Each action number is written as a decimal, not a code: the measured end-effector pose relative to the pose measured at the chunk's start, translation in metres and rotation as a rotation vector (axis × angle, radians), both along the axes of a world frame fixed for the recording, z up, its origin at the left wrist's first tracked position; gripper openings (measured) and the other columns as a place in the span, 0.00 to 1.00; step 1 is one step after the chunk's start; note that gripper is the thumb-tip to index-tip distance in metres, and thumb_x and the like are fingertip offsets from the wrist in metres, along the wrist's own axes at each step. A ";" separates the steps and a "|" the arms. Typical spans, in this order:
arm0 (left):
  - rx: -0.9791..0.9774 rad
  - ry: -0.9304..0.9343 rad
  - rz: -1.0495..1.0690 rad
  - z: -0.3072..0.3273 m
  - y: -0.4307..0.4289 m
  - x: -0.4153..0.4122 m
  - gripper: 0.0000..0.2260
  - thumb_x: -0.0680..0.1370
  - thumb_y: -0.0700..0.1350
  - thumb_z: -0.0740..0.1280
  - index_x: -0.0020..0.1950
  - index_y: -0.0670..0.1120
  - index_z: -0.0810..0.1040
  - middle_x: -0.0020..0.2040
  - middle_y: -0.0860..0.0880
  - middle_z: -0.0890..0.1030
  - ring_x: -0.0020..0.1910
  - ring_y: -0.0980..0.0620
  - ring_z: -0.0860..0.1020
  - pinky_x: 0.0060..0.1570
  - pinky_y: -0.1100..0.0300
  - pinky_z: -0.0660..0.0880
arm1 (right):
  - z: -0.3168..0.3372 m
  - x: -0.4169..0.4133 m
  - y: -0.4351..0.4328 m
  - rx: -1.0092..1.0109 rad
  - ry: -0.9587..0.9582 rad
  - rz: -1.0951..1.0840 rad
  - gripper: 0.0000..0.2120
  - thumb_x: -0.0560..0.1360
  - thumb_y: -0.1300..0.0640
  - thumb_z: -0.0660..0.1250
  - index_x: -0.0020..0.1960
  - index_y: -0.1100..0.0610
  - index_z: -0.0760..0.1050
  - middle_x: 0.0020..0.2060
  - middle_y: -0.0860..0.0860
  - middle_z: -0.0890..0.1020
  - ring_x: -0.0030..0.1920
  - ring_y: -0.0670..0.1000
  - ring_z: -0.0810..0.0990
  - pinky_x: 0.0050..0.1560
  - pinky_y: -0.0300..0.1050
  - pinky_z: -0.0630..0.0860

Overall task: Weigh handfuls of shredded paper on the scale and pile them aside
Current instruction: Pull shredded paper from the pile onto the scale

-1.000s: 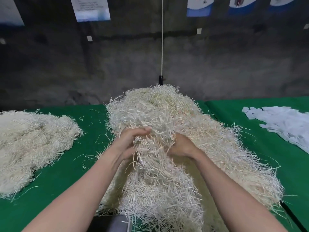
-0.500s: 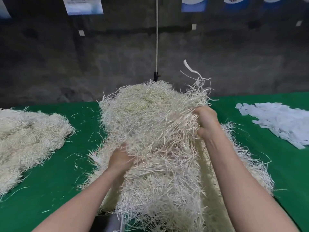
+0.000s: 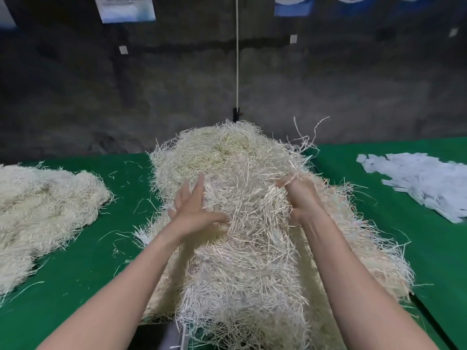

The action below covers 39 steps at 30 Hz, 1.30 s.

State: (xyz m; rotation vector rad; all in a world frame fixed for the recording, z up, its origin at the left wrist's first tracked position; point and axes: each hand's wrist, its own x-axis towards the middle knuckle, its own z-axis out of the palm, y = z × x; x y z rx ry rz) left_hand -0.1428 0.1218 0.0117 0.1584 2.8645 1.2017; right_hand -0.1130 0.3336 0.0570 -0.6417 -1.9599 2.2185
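Right grip half-buried in shredded paper.

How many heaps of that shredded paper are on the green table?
2: the big heap in the middle under both hands, and a flatter pile at the left. More may lie out of view.

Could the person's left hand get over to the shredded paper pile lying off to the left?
Probably yes. The left hand lies open on the big central heap, holding nothing, and only bare green table with stray strands separates it from the left pile.
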 end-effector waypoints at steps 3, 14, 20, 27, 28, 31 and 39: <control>-0.185 0.344 0.057 0.024 0.000 0.001 0.51 0.61 0.65 0.71 0.75 0.63 0.44 0.75 0.61 0.46 0.75 0.54 0.44 0.70 0.45 0.46 | 0.006 0.000 -0.002 0.028 0.012 -0.011 0.07 0.74 0.60 0.66 0.51 0.61 0.73 0.57 0.58 0.75 0.56 0.56 0.72 0.61 0.57 0.69; -0.249 -0.104 -0.254 -0.055 0.035 0.015 0.57 0.59 0.63 0.76 0.75 0.62 0.39 0.76 0.59 0.41 0.76 0.52 0.42 0.74 0.49 0.47 | 0.038 -0.006 -0.016 -0.050 0.166 0.081 0.19 0.71 0.66 0.65 0.61 0.58 0.70 0.51 0.52 0.73 0.46 0.49 0.73 0.46 0.45 0.78; -0.216 -0.231 -0.069 -0.059 0.005 0.010 0.33 0.70 0.36 0.72 0.72 0.46 0.63 0.63 0.43 0.73 0.33 0.62 0.78 0.31 0.69 0.74 | -0.007 -0.009 -0.016 0.375 0.080 0.251 0.21 0.78 0.59 0.63 0.69 0.59 0.64 0.51 0.52 0.75 0.35 0.44 0.75 0.26 0.33 0.73; 0.254 -0.205 0.115 0.006 -0.017 -0.002 0.40 0.68 0.32 0.72 0.75 0.49 0.58 0.61 0.38 0.74 0.28 0.56 0.72 0.22 0.66 0.70 | -0.037 -0.009 -0.027 1.036 0.379 0.322 0.63 0.62 0.75 0.67 0.70 0.31 0.30 0.71 0.38 0.28 0.74 0.50 0.32 0.73 0.61 0.46; 0.298 -0.195 0.113 0.016 -0.014 0.001 0.41 0.68 0.30 0.71 0.76 0.49 0.56 0.62 0.37 0.73 0.27 0.57 0.71 0.21 0.67 0.69 | -0.039 -0.008 -0.036 0.985 0.473 0.425 0.61 0.62 0.69 0.70 0.70 0.28 0.34 0.73 0.37 0.34 0.75 0.49 0.39 0.71 0.59 0.53; 0.349 -0.110 0.082 0.044 -0.001 0.010 0.43 0.67 0.26 0.70 0.76 0.49 0.56 0.67 0.38 0.69 0.30 0.58 0.71 0.21 0.70 0.69 | -0.076 -0.007 -0.055 1.145 0.326 0.648 0.42 0.71 0.57 0.68 0.73 0.35 0.48 0.69 0.49 0.68 0.62 0.47 0.71 0.67 0.58 0.67; 0.073 0.105 0.104 0.075 -0.020 0.016 0.33 0.71 0.31 0.68 0.73 0.49 0.65 0.69 0.41 0.70 0.40 0.49 0.80 0.32 0.57 0.78 | -0.119 0.003 0.007 1.227 -0.057 0.671 0.30 0.76 0.55 0.65 0.74 0.45 0.57 0.74 0.49 0.63 0.71 0.52 0.64 0.70 0.51 0.57</control>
